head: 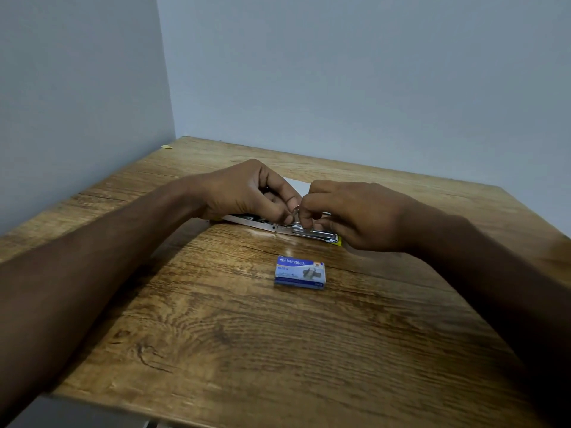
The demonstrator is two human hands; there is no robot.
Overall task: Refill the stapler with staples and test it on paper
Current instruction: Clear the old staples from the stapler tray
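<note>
My left hand (pixel 247 193) and my right hand (pixel 349 214) meet over the stapler (pixel 278 226), which lies opened out flat on the wooden table (pixel 247 335), its metal channel stretching from under my left palm to a yellow tip just below my right hand. Both hands are curled, the fingertips of each pinched together right above the middle of the stapler; between them I can see a small glint of metal, probably a strip of staples, but it is too small to tell which hand grips it. The blue staple box (pixel 299 272) sits closed on the table nearer to me, apart from the stapler and from both hands. A corner of white paper (pixel 293 184) shows behind my hands, lying flat on the table toward the wall.
</note>
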